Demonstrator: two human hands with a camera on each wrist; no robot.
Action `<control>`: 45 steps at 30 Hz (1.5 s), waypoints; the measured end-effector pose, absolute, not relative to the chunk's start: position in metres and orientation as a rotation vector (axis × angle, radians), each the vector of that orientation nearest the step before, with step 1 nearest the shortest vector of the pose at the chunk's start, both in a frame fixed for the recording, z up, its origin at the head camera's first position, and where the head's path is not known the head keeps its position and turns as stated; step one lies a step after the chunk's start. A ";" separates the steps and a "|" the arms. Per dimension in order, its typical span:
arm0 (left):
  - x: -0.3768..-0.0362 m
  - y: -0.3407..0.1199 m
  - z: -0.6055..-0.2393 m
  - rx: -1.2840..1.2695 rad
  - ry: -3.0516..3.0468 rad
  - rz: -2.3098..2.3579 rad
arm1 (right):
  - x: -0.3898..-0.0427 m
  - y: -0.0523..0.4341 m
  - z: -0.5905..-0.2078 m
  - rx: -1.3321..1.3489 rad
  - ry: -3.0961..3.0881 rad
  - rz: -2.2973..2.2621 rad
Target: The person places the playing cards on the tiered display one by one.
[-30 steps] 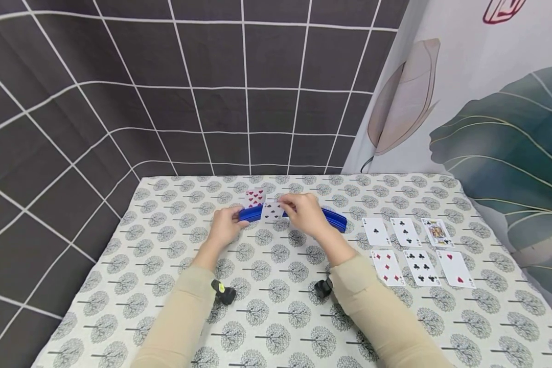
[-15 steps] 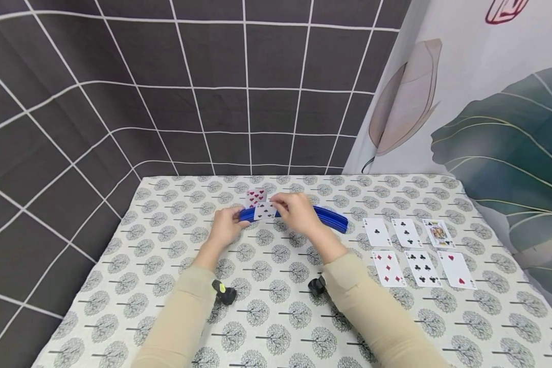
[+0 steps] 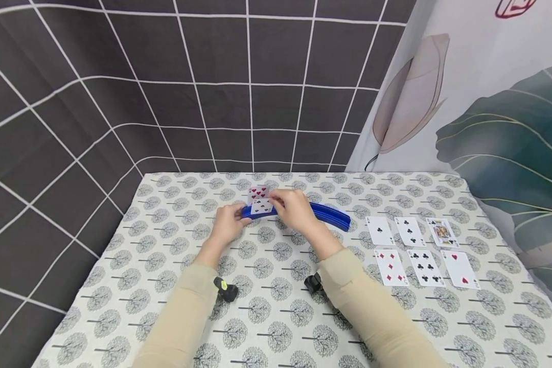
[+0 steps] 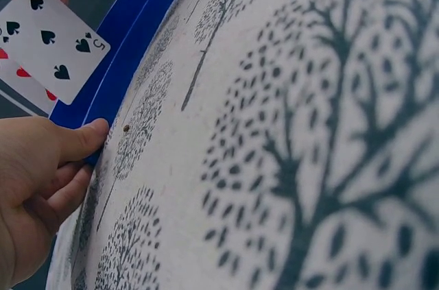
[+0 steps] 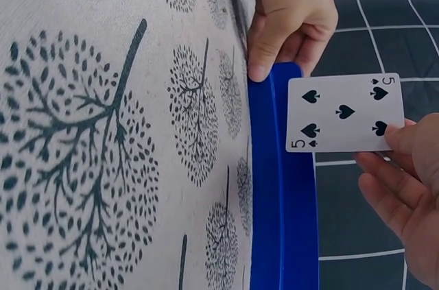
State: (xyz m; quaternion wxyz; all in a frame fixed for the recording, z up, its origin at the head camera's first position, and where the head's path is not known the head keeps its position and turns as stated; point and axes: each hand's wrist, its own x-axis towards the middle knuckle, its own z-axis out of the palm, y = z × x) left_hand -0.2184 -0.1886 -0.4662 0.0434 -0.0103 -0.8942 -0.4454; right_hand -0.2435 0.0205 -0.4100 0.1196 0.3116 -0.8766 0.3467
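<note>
A curved blue card holder (image 3: 331, 215) lies across the tabletop. Its left end is gripped between the thumb and fingers of my left hand (image 3: 227, 222). By one corner, my right hand (image 3: 296, 208) pinches a five of spades (image 5: 345, 113), whose lower edge is over the holder near that left end. Behind it a hearts card (image 3: 258, 192) stands upright in the holder, partly covered by the spades card. Whether the five of spades sits in a groove, I cannot tell. The left wrist view shows both cards overlapping beside my left thumb (image 4: 89, 137).
To the right, face-up cards lie in two rows, among them a king of clubs (image 3: 442, 232), a five of diamonds (image 3: 391, 267) and a two of hearts (image 3: 460, 269). A tree-patterned cloth (image 3: 280, 317) covers the table. A dark gridded curtain (image 3: 221, 107) hangs behind.
My right hand has carried the five of spades leftward along the holder until it overlaps the hearts card. My left hand has kept its grip on the holder's end.
</note>
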 end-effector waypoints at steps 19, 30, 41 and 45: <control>-0.218 -0.189 -0.465 0.005 -2.747 -1.421 | -0.246 0.009 -0.413 0.941 -2.588 0.968; -0.219 -0.189 -0.464 0.005 -2.757 -1.417 | -0.248 0.008 -0.419 0.950 -2.643 0.931; -0.223 -0.190 -0.463 0.007 -2.757 -1.389 | -0.247 0.023 -0.422 0.903 -2.610 0.992; -0.221 -0.189 -0.463 0.026 -2.765 -1.419 | -0.249 0.033 -0.420 0.924 -2.609 1.014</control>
